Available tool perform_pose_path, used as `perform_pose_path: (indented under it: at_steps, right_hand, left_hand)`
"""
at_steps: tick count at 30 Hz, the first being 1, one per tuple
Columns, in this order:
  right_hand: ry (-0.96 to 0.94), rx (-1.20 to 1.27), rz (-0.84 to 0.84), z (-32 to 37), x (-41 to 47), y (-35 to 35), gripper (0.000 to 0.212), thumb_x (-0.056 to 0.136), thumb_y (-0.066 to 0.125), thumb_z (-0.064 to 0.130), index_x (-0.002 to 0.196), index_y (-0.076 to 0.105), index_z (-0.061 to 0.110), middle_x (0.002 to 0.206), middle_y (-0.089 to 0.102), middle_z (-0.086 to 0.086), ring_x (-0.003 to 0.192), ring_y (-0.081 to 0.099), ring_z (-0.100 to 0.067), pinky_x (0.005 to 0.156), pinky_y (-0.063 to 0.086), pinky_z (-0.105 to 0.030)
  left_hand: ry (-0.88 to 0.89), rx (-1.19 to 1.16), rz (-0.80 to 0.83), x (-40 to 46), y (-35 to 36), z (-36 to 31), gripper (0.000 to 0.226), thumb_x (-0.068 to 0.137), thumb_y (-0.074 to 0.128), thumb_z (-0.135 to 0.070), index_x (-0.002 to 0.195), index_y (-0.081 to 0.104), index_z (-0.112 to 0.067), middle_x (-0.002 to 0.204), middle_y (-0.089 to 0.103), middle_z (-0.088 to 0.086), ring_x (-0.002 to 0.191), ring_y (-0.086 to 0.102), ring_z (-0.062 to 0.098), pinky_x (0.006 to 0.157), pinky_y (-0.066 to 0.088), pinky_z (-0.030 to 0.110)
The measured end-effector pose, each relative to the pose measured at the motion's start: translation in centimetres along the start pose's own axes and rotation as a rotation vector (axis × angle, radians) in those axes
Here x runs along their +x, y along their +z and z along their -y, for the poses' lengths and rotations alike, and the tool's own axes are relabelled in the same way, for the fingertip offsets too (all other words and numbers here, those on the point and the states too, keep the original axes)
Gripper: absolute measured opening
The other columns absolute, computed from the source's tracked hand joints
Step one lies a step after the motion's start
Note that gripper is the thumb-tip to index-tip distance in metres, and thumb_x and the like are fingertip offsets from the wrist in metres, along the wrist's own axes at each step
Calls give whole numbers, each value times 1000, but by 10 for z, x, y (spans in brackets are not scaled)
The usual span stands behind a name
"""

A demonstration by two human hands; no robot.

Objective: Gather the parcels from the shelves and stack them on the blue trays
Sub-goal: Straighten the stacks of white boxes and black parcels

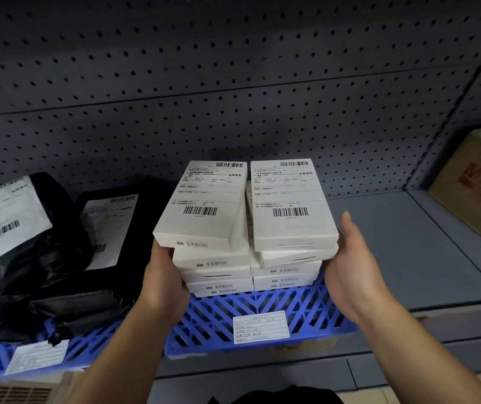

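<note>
Reference landmark: the blue tray (262,316) on the grey shelf (408,243). Two side-by-side stacks of white boxes (251,258) stand on the tray's rear half, long axes running away from the person. Left of the tray, black mailer bags (58,243) lie on a second blue tray (93,342). The left hand (163,287) presses the left stack's side, fingers hidden behind it. The right hand (353,272) lies flat and uncurled against the right stack. Both hands are equally near, bracketing the stacks for squaring.
</note>
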State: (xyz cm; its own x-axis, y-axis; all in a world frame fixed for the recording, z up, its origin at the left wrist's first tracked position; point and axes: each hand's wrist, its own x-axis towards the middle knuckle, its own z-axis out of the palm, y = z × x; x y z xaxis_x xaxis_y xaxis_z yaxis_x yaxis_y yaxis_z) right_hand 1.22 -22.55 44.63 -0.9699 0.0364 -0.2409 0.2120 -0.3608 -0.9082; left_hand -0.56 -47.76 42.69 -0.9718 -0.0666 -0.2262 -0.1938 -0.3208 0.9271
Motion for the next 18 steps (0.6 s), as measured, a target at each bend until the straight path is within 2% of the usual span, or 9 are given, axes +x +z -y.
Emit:
perform_pose_path:
  at_steps: [5,7,11,14,18]
  right_hand:
    - [-55,-14,-7,2,2,-2,63,109,16,50,133,65,19,126,73,2,119,66,-11,103,44,-33]
    - [-68,-21,4,2,2,-2,63,109,16,51,137,62,20,130,71,2,122,65,-12,103,44,-33]
    - [-93,-48,-3,-2,1,-1,62,110,15,51,140,61,22,130,71,5,122,65,-8,96,44,-27]
    - [-102,-35,-15,-6,1,2,62,109,15,51,141,60,21,132,70,4,124,63,-10,104,42,-32]
    - [-92,-39,-24,-10,1,7,60,109,16,53,138,61,26,129,71,7,122,64,-8,103,43,-31]
  left_hand:
    - [19,-1,6,-3,1,-3,50,111,27,-48,137,64,-27,132,71,6,122,67,30,110,46,60]
    - [31,-21,-7,-3,-1,-5,51,112,26,-46,140,63,-25,134,70,6,125,66,29,112,43,59]
    - [50,-76,-23,-3,-6,-7,53,113,22,-41,139,64,-22,139,67,9,132,60,30,119,35,58]
    - [68,-62,3,-6,-5,-8,52,114,20,-38,141,62,-22,138,67,8,132,60,28,119,35,58]
    - [82,-34,2,-5,-6,-7,52,114,21,-39,145,58,-21,141,66,8,134,58,29,119,34,58]
